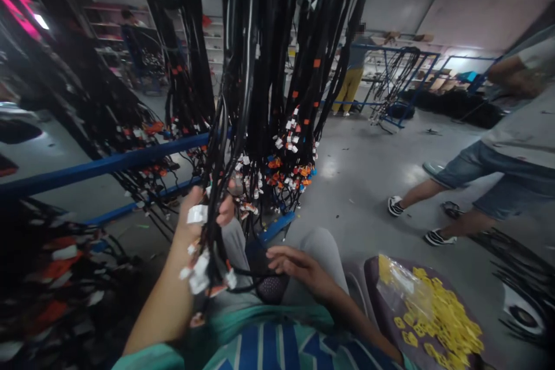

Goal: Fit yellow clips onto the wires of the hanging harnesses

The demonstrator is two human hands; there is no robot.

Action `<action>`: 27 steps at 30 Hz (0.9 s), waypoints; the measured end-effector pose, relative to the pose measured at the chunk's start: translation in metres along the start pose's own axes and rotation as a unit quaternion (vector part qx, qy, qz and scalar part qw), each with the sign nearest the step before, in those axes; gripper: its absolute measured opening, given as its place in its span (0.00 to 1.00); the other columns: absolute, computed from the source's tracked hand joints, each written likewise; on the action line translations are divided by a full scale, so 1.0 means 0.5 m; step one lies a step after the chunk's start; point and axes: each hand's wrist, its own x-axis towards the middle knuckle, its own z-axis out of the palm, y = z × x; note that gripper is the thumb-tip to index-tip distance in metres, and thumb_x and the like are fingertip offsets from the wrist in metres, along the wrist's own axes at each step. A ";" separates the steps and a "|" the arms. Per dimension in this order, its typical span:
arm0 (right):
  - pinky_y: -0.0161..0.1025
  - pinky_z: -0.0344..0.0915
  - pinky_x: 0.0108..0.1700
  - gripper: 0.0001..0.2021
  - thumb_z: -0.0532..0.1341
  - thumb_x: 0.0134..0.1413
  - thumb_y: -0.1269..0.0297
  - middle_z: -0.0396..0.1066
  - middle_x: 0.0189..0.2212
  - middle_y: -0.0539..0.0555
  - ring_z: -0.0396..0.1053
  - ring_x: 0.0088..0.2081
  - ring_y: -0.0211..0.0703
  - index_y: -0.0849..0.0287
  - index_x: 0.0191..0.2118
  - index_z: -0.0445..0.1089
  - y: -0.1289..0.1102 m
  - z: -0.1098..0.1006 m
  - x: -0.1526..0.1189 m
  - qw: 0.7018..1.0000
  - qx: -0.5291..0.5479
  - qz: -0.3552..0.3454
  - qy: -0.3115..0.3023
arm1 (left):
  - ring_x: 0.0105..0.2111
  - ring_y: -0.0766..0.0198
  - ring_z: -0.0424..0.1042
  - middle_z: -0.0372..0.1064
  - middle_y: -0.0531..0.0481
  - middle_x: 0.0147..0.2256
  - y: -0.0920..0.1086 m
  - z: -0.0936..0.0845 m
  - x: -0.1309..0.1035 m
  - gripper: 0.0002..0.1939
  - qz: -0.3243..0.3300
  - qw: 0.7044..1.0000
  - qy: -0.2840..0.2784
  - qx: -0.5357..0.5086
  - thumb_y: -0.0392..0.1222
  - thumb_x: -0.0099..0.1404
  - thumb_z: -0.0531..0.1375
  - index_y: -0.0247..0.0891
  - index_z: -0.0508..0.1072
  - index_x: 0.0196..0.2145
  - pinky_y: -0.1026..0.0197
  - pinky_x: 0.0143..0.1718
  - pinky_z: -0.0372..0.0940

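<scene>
Teal shirt [277, 341] below; left hand [186, 226] gripping black cable bundle [212, 217]; right hand [301, 270] at strand [251, 273], hold unclear

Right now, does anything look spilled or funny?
Maybe the yellow pieces: they lie loosely scattered by a clear plastic bag on the purple surface at lower right. They look spilled, but may have been tipped out deliberately.

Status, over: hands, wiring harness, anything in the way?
Left hand closed around black wiring harness. Right hand at black cable, grip unclear. Hanging harnesses, blue rail beyond: possible snags.
</scene>
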 end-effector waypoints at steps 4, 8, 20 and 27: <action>0.41 0.63 0.41 0.25 0.63 0.45 0.43 0.72 0.41 0.57 0.70 0.36 0.41 0.58 0.43 0.70 0.016 -0.013 0.025 0.999 0.006 0.029 0.041 | 0.16 0.68 0.59 0.63 0.52 0.19 0.042 -0.017 -0.038 0.25 0.009 0.997 0.066 0.043 0.58 0.45 0.65 0.39 0.74 0.37 0.64 0.18 0.53; 0.40 0.63 0.37 0.25 0.65 0.41 0.43 0.73 0.37 0.55 0.70 0.33 0.40 0.59 0.40 0.71 0.019 -0.019 0.047 0.997 -0.003 0.050 0.058 | 0.20 0.63 0.65 0.65 0.51 0.19 0.066 -0.016 -0.044 0.24 0.009 0.990 0.097 0.104 0.45 0.44 0.66 0.38 0.73 0.41 0.63 0.20 0.58; 0.38 0.61 0.32 0.28 0.70 0.28 0.43 0.73 0.30 0.54 0.69 0.27 0.39 0.60 0.34 0.71 0.020 -0.019 0.116 0.997 0.019 0.053 0.046 | 0.13 0.70 0.58 0.62 0.55 0.14 0.154 0.022 -0.125 0.14 0.102 0.908 0.280 0.295 0.40 0.41 0.69 0.37 0.72 0.28 0.68 0.15 0.49; 0.33 0.58 0.28 0.28 0.71 0.26 0.43 0.72 0.26 0.51 0.68 0.23 0.35 0.61 0.32 0.71 0.080 0.011 0.108 0.994 0.080 0.073 0.008 | 0.14 0.70 0.58 0.62 0.56 0.14 0.228 0.119 -0.214 0.11 0.186 0.841 0.349 0.370 0.43 0.45 0.68 0.39 0.71 0.24 0.68 0.16 0.49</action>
